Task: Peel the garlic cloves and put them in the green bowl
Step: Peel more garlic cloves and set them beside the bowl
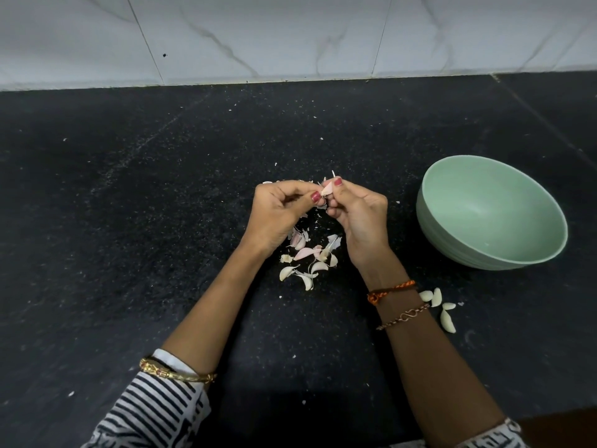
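Pink-skinned clove (327, 189) pinched by my left hand (277, 215) and right hand (358, 218) | strip skin tip-down | green bowl (491, 218) empty, toward counter's right edge

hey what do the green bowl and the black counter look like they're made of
Green bowl: probably plastic or melamine, possibly glazed ceramic; smooth, satin, uniform pale green with faint ridges around the outer wall and soft highlights inside.
Black counter: looks like polished granite or similar stone; dark with fine pale speckles, and a thin seam line at the far right.

left hand (279, 210) + right hand (358, 215) pinch garlic clove (327, 189) | green bowl (491, 218) right
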`<act>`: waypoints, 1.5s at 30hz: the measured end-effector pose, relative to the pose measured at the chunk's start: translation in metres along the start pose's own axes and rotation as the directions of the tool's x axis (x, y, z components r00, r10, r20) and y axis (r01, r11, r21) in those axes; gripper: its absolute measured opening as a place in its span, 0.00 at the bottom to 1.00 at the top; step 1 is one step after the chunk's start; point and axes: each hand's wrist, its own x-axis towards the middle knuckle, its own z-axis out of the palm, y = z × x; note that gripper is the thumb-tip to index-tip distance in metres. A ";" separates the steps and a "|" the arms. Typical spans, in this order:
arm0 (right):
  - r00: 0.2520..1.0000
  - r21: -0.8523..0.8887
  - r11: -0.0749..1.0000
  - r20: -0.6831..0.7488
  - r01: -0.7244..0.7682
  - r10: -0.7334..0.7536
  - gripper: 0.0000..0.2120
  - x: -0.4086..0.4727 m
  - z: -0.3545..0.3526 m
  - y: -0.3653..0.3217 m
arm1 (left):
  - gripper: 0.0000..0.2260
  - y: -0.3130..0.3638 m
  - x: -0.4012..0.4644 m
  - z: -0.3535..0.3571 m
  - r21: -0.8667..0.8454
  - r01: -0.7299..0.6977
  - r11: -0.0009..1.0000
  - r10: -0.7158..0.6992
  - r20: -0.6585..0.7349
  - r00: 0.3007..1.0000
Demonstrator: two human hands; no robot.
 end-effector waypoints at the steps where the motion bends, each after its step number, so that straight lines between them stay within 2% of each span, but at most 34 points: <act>1: 1.000 -0.006 1.000 0.001 0.007 -0.007 0.08 0.000 0.000 0.000 | 0.10 0.000 0.000 0.000 0.007 -0.004 1.000 0.004 0.004 1.000; 10: 0.966 -0.059 0.977 -0.149 0.205 -0.212 0.06 -0.003 0.010 0.011 | 0.07 0.000 -0.005 0.005 0.104 -0.077 0.992 0.087 -0.094 0.992; 13: 0.952 -0.093 0.965 -0.164 0.247 -0.259 0.06 -0.005 0.012 0.013 | 0.05 0.001 -0.005 0.007 0.118 -0.066 0.991 0.080 -0.120 0.989; 19: 0.951 -0.099 0.959 -0.135 0.266 -0.278 0.06 -0.007 0.014 0.013 | 0.02 0.005 -0.007 0.012 0.039 -0.032 0.999 0.038 -0.156 0.987; 23: 0.976 -0.044 0.979 -0.087 0.197 -0.200 0.06 -0.006 0.012 0.009 | 0.05 0.005 -0.005 0.010 0.018 0.004 1.000 0.000 -0.194 0.981; 27: 0.997 0.144 0.989 -0.079 0.012 -0.001 0.08 -0.002 0.007 0.000 | 0.09 0.001 0.002 -0.002 -0.052 0.008 0.999 -0.027 -0.376 0.926; 29: 0.999 0.138 0.990 -0.050 -0.011 0.019 0.05 -0.002 0.005 -0.001 | 0.09 0.002 0.002 -0.002 -0.051 0.007 0.999 -0.023 -0.339 0.940; 32: 1.000 0.095 0.995 -0.006 -0.013 0.013 0.04 -0.003 0.005 -0.001 | 0.05 0.001 0.000 0.003 -0.033 -0.022 0.999 0.016 -0.185 0.983; 34: 1.000 0.064 0.998 0.004 0.000 -0.001 0.05 -0.003 0.005 -0.001 | 0.07 0.000 0.000 0.004 -0.026 -0.042 0.999 0.038 -0.134 0.990; 40: 1.000 0.006 1.000 0.009 0.023 -0.023 0.05 -0.004 0.005 0.001 | 0.09 0.002 -0.001 0.004 -0.018 -0.051 0.999 0.049 -0.104 0.993; 45: 0.996 -0.038 0.999 0.078 0.036 -0.033 0.06 -0.004 0.005 0.003 | 0.10 -0.003 0.000 0.003 0.044 -0.013 0.999 0.017 -0.089 0.996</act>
